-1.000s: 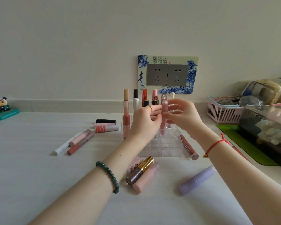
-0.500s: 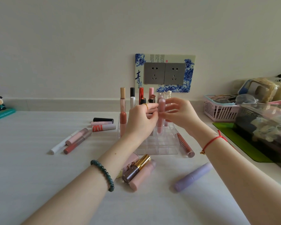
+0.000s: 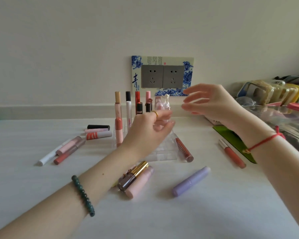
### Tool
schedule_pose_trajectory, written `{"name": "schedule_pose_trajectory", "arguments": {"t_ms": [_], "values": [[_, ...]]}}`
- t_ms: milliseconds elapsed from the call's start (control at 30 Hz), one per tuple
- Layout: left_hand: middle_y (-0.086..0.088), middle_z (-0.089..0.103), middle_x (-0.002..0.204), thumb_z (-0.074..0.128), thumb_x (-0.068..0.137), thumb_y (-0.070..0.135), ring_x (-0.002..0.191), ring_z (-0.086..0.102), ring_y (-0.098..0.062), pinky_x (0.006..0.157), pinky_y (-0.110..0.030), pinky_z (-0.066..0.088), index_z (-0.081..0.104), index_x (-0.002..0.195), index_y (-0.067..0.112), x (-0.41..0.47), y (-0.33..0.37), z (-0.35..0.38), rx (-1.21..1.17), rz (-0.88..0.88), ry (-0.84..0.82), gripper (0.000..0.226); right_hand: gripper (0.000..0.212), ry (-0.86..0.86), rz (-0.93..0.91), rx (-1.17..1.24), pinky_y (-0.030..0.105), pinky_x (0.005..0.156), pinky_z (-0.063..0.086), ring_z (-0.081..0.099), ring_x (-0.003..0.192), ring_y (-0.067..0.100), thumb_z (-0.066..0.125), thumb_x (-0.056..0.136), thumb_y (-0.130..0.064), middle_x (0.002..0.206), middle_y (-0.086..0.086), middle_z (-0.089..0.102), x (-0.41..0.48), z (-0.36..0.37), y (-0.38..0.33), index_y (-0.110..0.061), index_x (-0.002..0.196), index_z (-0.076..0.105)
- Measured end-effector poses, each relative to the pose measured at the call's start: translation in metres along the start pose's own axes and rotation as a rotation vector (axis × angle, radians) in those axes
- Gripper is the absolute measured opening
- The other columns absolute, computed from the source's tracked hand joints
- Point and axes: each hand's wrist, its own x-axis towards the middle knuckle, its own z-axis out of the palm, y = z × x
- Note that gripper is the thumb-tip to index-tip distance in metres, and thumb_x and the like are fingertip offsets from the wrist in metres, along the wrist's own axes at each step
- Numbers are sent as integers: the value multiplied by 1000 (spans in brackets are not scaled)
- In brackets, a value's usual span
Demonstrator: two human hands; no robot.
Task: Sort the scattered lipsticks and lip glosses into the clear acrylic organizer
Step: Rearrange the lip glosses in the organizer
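The pink tube (image 3: 159, 107) has been stood in the organizer (image 3: 164, 152); placement is judged done. The right hand (image 3: 212, 102) has been withdrawn, spread and empty. The left hand (image 3: 148, 133) is blurred beside the tube; its grip cannot be determined.

Table (image 3: 41, 195): white, set against the wall.
Back centre: organizer (image 3: 164, 153) is stood here.
Left: black tube (image 3: 98, 127), striped tube (image 3: 98, 135) and white pen (image 3: 50, 155) are laid flat.
Front: gold-capped tube (image 3: 133, 175) is laid touching pink tube (image 3: 139, 182); purple tube (image 3: 191, 181) is laid apart.
Right: coppery gloss (image 3: 184, 149) is laid just beside organizer; coral gloss (image 3: 232, 154) near green mat (image 3: 231, 137).
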Motion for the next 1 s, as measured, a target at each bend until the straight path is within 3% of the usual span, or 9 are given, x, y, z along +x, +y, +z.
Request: {"name": "schedule_pose_trajectory", "arguments": {"t_ms": [67, 133, 200, 300, 467, 667, 800, 1000], "values": [[10, 61, 113, 59, 85, 30, 91, 55, 8, 82, -2, 41, 50, 129, 16, -9, 2, 0, 59, 9, -115, 47, 34, -17, 8, -87, 23, 71, 55, 68, 78, 4, 75, 72, -23, 90, -8, 69, -10, -12, 6, -28, 104, 64], [18, 56, 111, 60, 84, 36, 88, 49, 19, 79, 8, 31, 48, 131, 22, -18, 2, 1, 118, 12, -208, 50, 33, -38, 27, -156, 20, 67, 53, 66, 77, 1, 74, 73, -23, 89, -11, 68, -20, -19, 14, -27, 104, 63], [18, 55, 118, 61, 83, 39, 98, 47, 18, 78, 12, 23, 46, 132, 26, -22, 1, 5, 160, 7, -267, 52, 32, -60, 54, -185, 26, 70, 55, 66, 79, 4, 73, 74, -22, 90, -9, 67, -25, -20, 26, -26, 104, 63], [10, 52, 134, 62, 82, 40, 121, 43, 1, 86, 2, 21, 46, 132, 26, -22, -1, 15, 235, 16, -288, 54, 28, -92, 112, -189, 33, 77, 56, 65, 84, 10, 68, 79, -18, 96, -3, 67, -25, -12, 45, -22, 106, 62], [1, 50, 136, 58, 82, 46, 127, 39, -16, 99, -24, 25, 45, 133, 23, -14, -7, 41, 504, 45, -319, 57, 26, -141, 132, -190, 30, 77, 50, 62, 96, 21, 56, 87, -9, 110, 7, 65, -6, 20, 71, -12, 113, 61], [1, 50, 132, 52, 81, 51, 123, 38, -20, 101, -31, 24, 48, 127, 19, -10, -18, 66, 685, 85, -335, 56, 34, -239, 146, -176, 23, 89, 40, 57, 110, 24, 46, 88, 1, 121, 12, 59, 14, 62, 91, -6, 119, 57], [0, 48, 132, 50, 83, 48, 125, 35, -21, 102, -32, 23, 53, 122, 17, -10, -25, 71, 716, 86, -343, 50, 30, -262, 193, -188, 26, 94, 37, 54, 111, 25, 49, 91, -10, 121, 13, 59, 20, 73, 105, -5, 120, 56], [-1, 45, 136, 52, 83, 46, 126, 34, -20, 103, -32, 20, 53, 123, 16, -10, -26, 73, 684, 73, -332, 50, 22, -260, 171, -252, 21, 76, 32, 47, 88, 14, 49, 91, -17, 108, 11, 63, 20, 73, 110, -9, 107, 62]]}}
